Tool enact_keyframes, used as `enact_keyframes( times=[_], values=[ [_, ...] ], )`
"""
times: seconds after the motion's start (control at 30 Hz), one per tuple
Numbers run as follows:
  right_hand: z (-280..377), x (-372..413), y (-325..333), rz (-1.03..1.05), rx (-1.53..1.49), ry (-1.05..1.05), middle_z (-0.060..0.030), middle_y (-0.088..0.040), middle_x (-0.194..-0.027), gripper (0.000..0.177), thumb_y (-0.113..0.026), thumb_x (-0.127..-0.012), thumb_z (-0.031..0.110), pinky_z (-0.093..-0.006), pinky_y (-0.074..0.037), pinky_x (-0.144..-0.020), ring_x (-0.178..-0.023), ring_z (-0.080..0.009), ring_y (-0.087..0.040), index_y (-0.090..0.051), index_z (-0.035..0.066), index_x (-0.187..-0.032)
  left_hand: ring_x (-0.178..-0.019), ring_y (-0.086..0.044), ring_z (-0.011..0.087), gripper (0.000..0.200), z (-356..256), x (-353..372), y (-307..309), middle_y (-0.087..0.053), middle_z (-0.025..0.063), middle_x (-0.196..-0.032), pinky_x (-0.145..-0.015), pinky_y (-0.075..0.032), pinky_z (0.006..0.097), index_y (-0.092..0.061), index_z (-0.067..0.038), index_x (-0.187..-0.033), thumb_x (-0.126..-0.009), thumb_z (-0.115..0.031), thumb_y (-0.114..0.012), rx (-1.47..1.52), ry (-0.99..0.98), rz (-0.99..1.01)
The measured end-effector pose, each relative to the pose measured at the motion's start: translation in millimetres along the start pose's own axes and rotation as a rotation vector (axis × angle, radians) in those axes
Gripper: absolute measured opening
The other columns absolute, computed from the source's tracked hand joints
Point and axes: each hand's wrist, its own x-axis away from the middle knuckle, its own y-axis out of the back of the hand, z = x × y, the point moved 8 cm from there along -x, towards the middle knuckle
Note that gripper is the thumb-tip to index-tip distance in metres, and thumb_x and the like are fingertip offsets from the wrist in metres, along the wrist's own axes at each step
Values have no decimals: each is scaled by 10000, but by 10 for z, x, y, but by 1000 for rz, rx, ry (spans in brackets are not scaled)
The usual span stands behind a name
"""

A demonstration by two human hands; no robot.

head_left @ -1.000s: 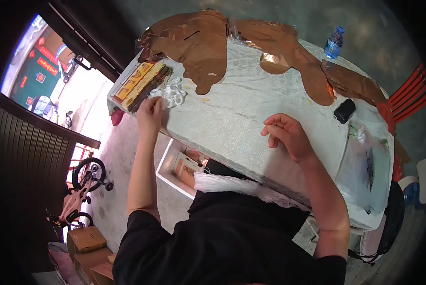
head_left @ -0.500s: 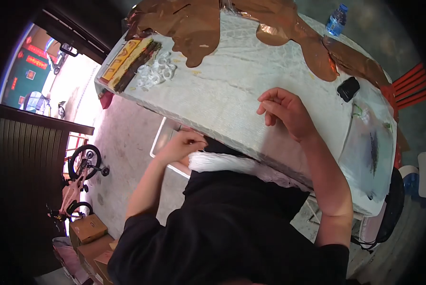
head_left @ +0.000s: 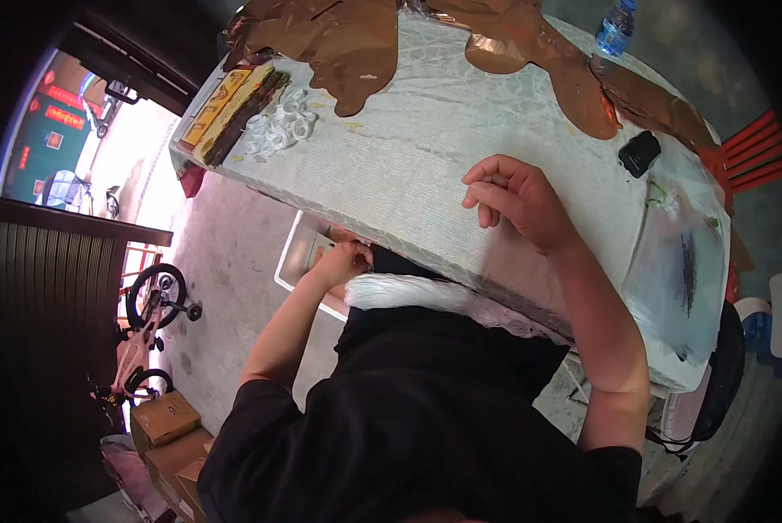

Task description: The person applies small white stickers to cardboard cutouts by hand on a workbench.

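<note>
Across my lap lies a thick bundle of white thread [head_left: 400, 293], its left end hanging near my left hand [head_left: 349, 260]. That hand is closed with thumb and fingertips together at the table's edge, just above the bundle; what the fingers pinch is too small to make out. My right hand [head_left: 526, 202] is raised over the white-covered table [head_left: 408, 166], its fingers curled in towards the thumb. Whatever it may hold cannot be seen. A white box [head_left: 293, 253] with some items inside stands below the table edge, partly behind my left forearm.
Small white loops [head_left: 279, 125] lie in a pile beside a yellow package [head_left: 221, 109]. Brown foil sheets [head_left: 356, 61] cover the far side, near a water bottle [head_left: 616, 28]. A black object [head_left: 639, 154] and a clear plastic bag [head_left: 670, 261] are at right.
My left hand has shifted slightly up and towards the table edge, closer over the white box. My right hand has moved a little left and up, still curled.
</note>
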Motion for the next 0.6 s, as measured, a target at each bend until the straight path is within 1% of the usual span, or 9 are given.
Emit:
enact_keyframes(
  times=[0.13, 0.2, 0.23, 0.3, 0.33, 0.43, 0.5, 0.57, 0.6],
  values=[
    [-2, -7, 15, -4, -2, 11, -37, -579, -723, 99, -502, -817, 68, -188, -401, -510, -545, -59, -490, -553, 30, -892, -695, -584, 164, 71, 14, 65, 39, -597, 74, -722, -647, -460, 270, -568, -22, -769, -710, 13, -549, 54, -9, -10],
    [-10, -1, 25, -2, -8, 9, -36, -579, -722, 99, -501, -817, 67, -187, -401, -512, -546, -59, -490, -554, 29, -892, -710, -534, 103, 46, 31, 144, 260, -564, 9, -757, -658, -428, 234, -530, -24, -817, -771, -18, -538, 449, 10, -227],
    [-16, -1, 23, -5, -13, 4, -37, -581, -725, 98, -500, -816, 65, -187, -401, -513, -544, -60, -491, -554, 31, -890, -710, -534, 103, 46, -46, 173, 310, -564, 9, -757, -658, -428, 234, -530, -24, -817, -771, -18, -538, 449, 8, -228],
    [-11, -3, 1, -2, -16, 2, -37, -583, -728, 97, -499, -816, 64, -187, -401, -514, -543, -61, -492, -555, 32, -888, -742, -511, 77, 33, -304, 276, 480, -539, 0, -770, -676, -413, 219, -495, -28, -817, -802, -21, -524, 728, -47, -220],
    [-10, 1, -28, 17, 1, -10, -38, -586, -738, 102, -500, -815, 63, -188, -403, -515, -542, -61, -492, -554, 30, -895, -742, -511, 77, 33, -473, 342, 579, -539, 0, -770, -676, -413, 219, -495, -28, -817, -802, -21, -524, 728, -50, -226],
    [-35, 22, -153, 80, 36, -17, -38, -591, -750, 115, -500, -815, 63, -189, -402, -511, -539, -62, -493, -554, 24, -908, -735, -504, 78, 47, -1127, 526, 877, -528, 10, -768, -675, -410, 215, -488, -29, -805, -803, -35, -534, 736, -156, -266],
    [31, 64, -313, 131, 65, -7, -37, -593, -753, 121, -500, -816, 64, -189, -399, -505, -536, -63, -494, -555, 21, -915, -716, -498, 80, 52, -1481, 618, 1084, -513, 9, -758, -666, -410, 213, -481, -33, -802, -802, -38, -533, 837, -261, -367],
    [75, 146, -550, 197, -4, -120, -32, -591, -738, 127, -497, -823, 72, -190, -389, -488, -533, -59, -491, -556, 10, -917, -693, -493, 79, 54, -1702, 611, 1174, -504, 5, -757, -660, -410, 211, -479, -30, -808, -801, -43, -531, 835, -278, -421],
    [131, 161, -608, 209, 6, -110, -32, -591, -738, 127, -497, -823, 72, -190, -389, -488, -533, -59, -491, -556, 10, -917, -677, -482, 61, 51, -1807, 582, 1206, -501, -5, -745, -633, -400, 198, -490, -27, -827, -801, -34, -533, 846, -309, -426]
  ],
)
